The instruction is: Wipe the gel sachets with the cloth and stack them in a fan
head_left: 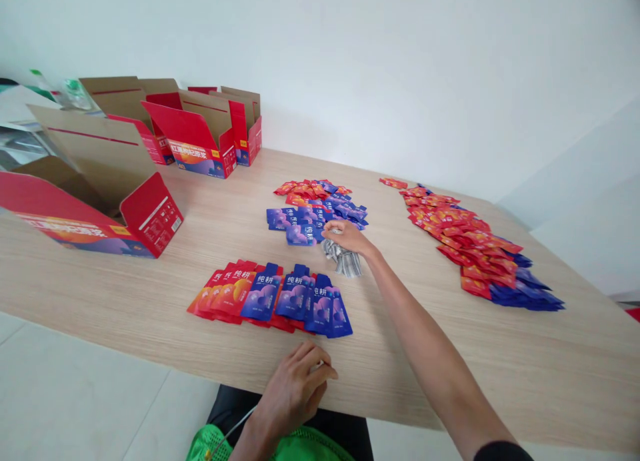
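Note:
My right hand point(346, 236) reaches over the middle of the table, its fingers closed at the right edge of a blue pouch point(301, 234) with white lettering. Just under that hand lies a crumpled grey-and-white striped piece point(345, 260); its kind is unclear. Beyond the fingers is a loose pile of blue and red pouches point(320, 204). Near the table's front edge my left hand point(301, 381) rests with loosely bent fingers and nothing visible in it. In front of it, red pouches point(235, 291) and blue pouches point(295, 294) lie overlapped in a fanned row.
On the right, a long heap of red and blue pouches point(455, 234) stretches across the wooden table point(400, 374). An open red carton point(153, 214) stands at the left, with several more open cartons point(200, 158) behind it. A white wall point(400, 81) borders the table's back.

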### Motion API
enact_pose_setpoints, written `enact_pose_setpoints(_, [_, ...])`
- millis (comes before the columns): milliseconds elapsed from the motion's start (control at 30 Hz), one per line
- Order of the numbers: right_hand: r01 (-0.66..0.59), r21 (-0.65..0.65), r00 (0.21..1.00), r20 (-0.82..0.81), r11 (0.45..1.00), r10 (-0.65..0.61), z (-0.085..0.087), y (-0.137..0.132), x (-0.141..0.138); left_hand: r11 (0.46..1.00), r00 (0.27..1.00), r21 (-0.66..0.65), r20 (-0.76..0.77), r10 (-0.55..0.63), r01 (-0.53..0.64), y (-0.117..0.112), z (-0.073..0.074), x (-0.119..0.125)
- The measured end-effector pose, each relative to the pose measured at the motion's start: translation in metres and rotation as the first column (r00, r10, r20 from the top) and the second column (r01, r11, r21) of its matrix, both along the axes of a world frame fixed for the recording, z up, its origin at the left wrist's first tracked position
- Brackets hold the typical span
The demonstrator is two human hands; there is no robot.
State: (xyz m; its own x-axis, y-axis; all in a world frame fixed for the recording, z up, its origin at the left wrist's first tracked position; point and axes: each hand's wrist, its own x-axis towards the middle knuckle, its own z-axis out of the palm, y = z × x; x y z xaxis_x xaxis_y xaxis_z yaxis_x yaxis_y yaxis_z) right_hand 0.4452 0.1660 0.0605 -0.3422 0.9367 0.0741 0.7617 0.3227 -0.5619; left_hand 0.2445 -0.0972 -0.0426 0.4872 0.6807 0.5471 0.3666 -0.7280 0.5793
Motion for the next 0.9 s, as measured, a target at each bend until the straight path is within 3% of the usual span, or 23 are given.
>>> enact_pose_setpoints(133, [0.007, 0.131, 0.993, -0.118, 0.991, 0.009, 0.032, -0.048, 0.048, 0.999, 0.998, 0.03, 0.052, 0.028, -0.03, 0.002, 0.002, -0.004])
enact_pose_setpoints(233, [-0.016, 0.136, 0.993, -0.116, 0.991, 0.032, 0.053, -0.098, 0.078, 0.992, 0.984, 0.056, 0.141, 0.107, -0.116, 0.002, 0.009, -0.004])
enact_pose_setpoints(333, [-0.114, 0.004, 0.989, -0.095, 0.993, 0.114, 0.067, -0.148, 0.09, 0.96, 0.942, 0.049, 0.214, 0.258, -0.274, 0.004, 0.019, 0.001])
enact_pose_setpoints(400, [-0.209, -0.114, 0.974, -0.111, 0.971, 0.196, 0.071, -0.174, 0.087, 0.948, 0.929, 0.018, 0.205, 0.308, -0.318, 0.006, 0.026, 0.006])
enact_pose_setpoints(467, [-0.314, -0.182, 0.945, -0.149, 0.932, 0.29, 0.068, -0.192, 0.079, 0.963, 0.946, -0.055, 0.185, 0.268, -0.263, 0.007, 0.031, 0.01])
enact_pose_setpoints(533, [-0.413, -0.193, 0.904, -0.206, 0.89, 0.374, 0.061, -0.203, 0.069, 0.971, 0.969, -0.206, 0.189, 0.162, -0.122, 0.006, 0.034, 0.013])
enact_pose_setpoints(567, [-0.459, -0.19, 0.878, -0.247, 0.868, 0.41, 0.055, -0.207, 0.064, 0.95, 0.975, -0.31, 0.193, 0.106, -0.042, 0.005, 0.035, 0.013])
enact_pose_setpoints(633, [-0.526, -0.182, 0.829, -0.324, 0.83, 0.455, 0.045, -0.211, 0.056, 0.85, 0.985, -0.525, 0.166, 0.041, 0.053, 0.002, 0.036, 0.01])
enact_pose_setpoints(700, [-0.551, -0.176, 0.805, -0.37, 0.816, 0.464, 0.036, -0.212, 0.052, 0.738, 0.997, -0.675, 0.072, 0.031, 0.025, -0.001, 0.038, 0.004])
enact_pose_setpoints(800, [-0.525, -0.159, 0.816, -0.373, 0.836, 0.441, 0.03, -0.212, 0.052, 0.64, 1.0, -0.768, -0.022, -0.019, -0.005, -0.001, 0.041, -0.008])
enact_pose_setpoints(900, [-0.468, -0.13, 0.842, -0.367, 0.874, 0.396, 0.031, -0.212, 0.058, 0.471, 0.962, -0.842, 0.189, -0.198, 0.262, 0.002, 0.042, -0.015])
